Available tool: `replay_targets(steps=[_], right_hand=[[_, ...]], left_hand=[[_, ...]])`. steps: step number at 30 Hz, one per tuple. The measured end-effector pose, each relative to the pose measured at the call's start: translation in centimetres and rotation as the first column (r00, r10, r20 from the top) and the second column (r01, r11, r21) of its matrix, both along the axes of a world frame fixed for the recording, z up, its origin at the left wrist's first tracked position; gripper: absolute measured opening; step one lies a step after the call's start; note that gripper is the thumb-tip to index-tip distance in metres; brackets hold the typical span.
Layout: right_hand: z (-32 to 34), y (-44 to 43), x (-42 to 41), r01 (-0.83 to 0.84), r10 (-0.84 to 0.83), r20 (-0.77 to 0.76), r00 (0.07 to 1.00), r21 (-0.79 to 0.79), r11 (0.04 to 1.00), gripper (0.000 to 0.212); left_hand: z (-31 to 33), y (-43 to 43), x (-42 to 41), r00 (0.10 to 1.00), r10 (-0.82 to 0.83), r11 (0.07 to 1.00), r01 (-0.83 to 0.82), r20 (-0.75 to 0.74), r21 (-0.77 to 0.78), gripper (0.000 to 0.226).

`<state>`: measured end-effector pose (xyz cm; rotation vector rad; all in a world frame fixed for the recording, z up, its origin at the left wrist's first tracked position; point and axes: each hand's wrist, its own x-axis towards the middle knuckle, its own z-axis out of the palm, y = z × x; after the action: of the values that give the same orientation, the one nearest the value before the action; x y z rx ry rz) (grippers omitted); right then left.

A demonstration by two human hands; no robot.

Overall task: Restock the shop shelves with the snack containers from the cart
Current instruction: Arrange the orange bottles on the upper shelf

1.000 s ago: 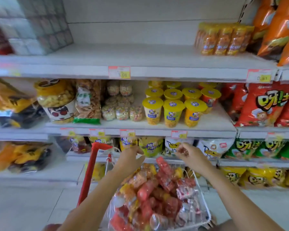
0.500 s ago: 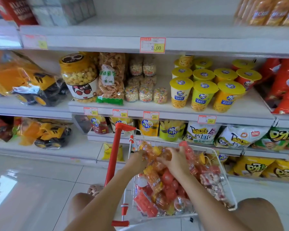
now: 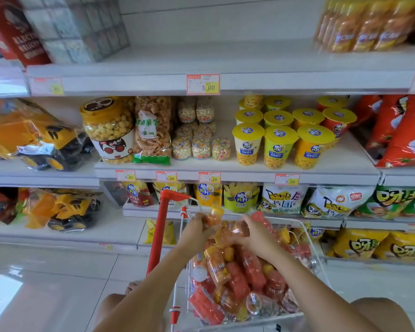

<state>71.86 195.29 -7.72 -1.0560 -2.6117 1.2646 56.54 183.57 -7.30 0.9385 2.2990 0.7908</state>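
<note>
A wire cart (image 3: pixel 308 238) with a red handle (image 3: pixel 162 224) stands before the shelves, piled with red and orange snack containers (image 3: pixel 237 279). My left hand (image 3: pixel 194 233) grips an orange snack container (image 3: pixel 213 218) at the top of the pile, its yellow cap pointing up. My right hand (image 3: pixel 254 238) holds another orange container (image 3: pixel 237 230) just beside it. Both hands are over the far end of the cart. On the top shelf (image 3: pixel 225 65) the middle stretch is bare, with matching orange containers (image 3: pixel 359 27) at its right end.
Yellow-lidded cups (image 3: pixel 280 144), a round puff jar (image 3: pixel 108 130) and small jars (image 3: pixel 199 147) fill the middle shelf. Snack bags (image 3: pixel 283 200) line the lower shelf. Red chip bags (image 3: pixel 398 130) are at right, toy trucks (image 3: pixel 48 142) at left. Tiled floor (image 3: pixel 46 283) lies left of the cart.
The camera tilted down and nearer to the cart. Both hands dropped into the pile, closed on orange containers, and are lifting them slightly.
</note>
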Motion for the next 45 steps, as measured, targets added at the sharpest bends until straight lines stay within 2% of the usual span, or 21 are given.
replay_targets(steps=[3, 5, 7, 8, 10, 12, 13, 15, 18, 21, 23, 25, 27, 29, 32, 36, 41, 45], right_hand=[[3.8, 1.4, 1.6, 0.183, -0.207, -0.135, 0.969, -0.171, 0.968, 0.056], [6.8, 2.7, 3.0, 0.235, -0.389, -0.239, 0.89, -0.49, 0.84, 0.054], [10.2, 4.1, 4.3, 0.073, -0.552, -0.374, 0.745, -0.777, 0.625, 0.047], [11.9, 4.9, 4.9, -0.02, -0.621, -0.426, 0.658, -0.834, 0.551, 0.036], [15.5, 6.5, 6.3, -0.154, -0.67, -0.503, 0.546, -0.846, 0.51, 0.03], [19.1, 7.8, 7.8, -0.205, -0.656, -0.554, 0.512, -0.821, 0.534, 0.038], [20.6, 8.5, 8.5, -0.179, -0.643, -0.57, 0.512, -0.802, 0.569, 0.034], [23.6, 10.3, 9.5, -0.039, -0.633, -0.579, 0.514, -0.753, 0.657, 0.019], [27.4, 14.0, 11.1, 0.194, -0.625, -0.611, 0.486, -0.622, 0.759, 0.016], [31.0, 17.6, 12.7, 0.353, -0.485, -0.701, 0.522, -0.34, 0.871, 0.011], [32.8, 20.4, 13.4, 0.538, -0.473, -0.697, 0.539, -0.148, 0.83, 0.008], [34.0, 23.5, 13.4, 0.706, -0.488, -0.661, 0.571, 0.092, 0.702, 0.026], [34.5, 26.2, 12.9, 0.76, -0.513, -0.594, 0.62, 0.291, 0.582, 0.039], [34.0, 28.5, 12.2, 0.742, -0.533, -0.521, 0.667, 0.406, 0.533, 0.042], [33.0, 31.2, 11.6, 0.726, -0.551, -0.473, 0.687, 0.428, 0.538, 0.054], [32.3, 33.8, 11.6, 0.708, -0.472, -0.544, 0.694, 0.396, 0.585, 0.058], [32.1, 35.0, 11.4, 0.665, -0.383, -0.582, 0.717, 0.41, 0.624, 0.067], [31.5, 35.8, 10.7, 0.633, -0.338, -0.557, 0.759, 0.51, 0.582, 0.064]], left_hand=[[4.9, 0.9, 0.8, 1.0, 0.016, 0.979, -0.015, -0.006, 0.204, 0.035], [8.6, 2.1, 1.5, 0.999, 0.029, 0.943, -0.033, 0.016, 0.332, 0.029], [12.7, 3.7, 2.7, 1.0, -0.002, 0.897, -0.005, 0.015, 0.442, 0.027], [14.9, 4.8, 3.4, 1.0, -0.03, 0.865, 0.021, 0.009, 0.502, 0.029], [19.3, 7.0, 5.0, 0.998, -0.061, 0.801, 0.065, -0.026, 0.595, 0.031], [23.0, 9.3, 6.5, 0.994, -0.089, 0.755, 0.106, -0.058, 0.648, 0.029], [24.6, 10.5, 7.2, 0.992, -0.115, 0.727, 0.125, -0.059, 0.675, 0.027], [27.2, 13.3, 8.4, 0.986, -0.151, 0.674, 0.15, -0.065, 0.724, 0.025], [30.4, 17.6, 9.5, 0.979, -0.176, 0.622, 0.191, -0.103, 0.759, 0.029], [32.7, 22.2, 9.5, 0.972, -0.203, 0.642, 0.222, -0.117, 0.734, 0.038], [33.4, 25.2, 9.2, 0.972, -0.21, 0.684, 0.224, -0.107, 0.694, 0.041], [33.6, 27.5, 9.0, 0.967, -0.216, 0.715, 0.248, -0.131, 0.654, 0.038], [33.7, 29.2, 9.0, 0.961, -0.213, 0.749, 0.275, -0.174, 0.603, 0.035], [33.6, 30.6, 9.0, 0.957, -0.2, 0.79, 0.285, -0.211, 0.543, 0.033], [33.1, 32.4, 8.5, 0.945, -0.189, 0.834, 0.297, -0.265, 0.464, 0.027], [32.4, 34.3, 7.8, 0.913, -0.214, 0.854, 0.347, -0.347, 0.388, 0.036], [32.1, 35.3, 7.4, 0.956, -0.17, 0.852, 0.264, -0.238, 0.452, 0.033], [31.9, 35.4, 7.6, 0.961, -0.185, 0.86, 0.259, -0.204, 0.44, 0.044]])
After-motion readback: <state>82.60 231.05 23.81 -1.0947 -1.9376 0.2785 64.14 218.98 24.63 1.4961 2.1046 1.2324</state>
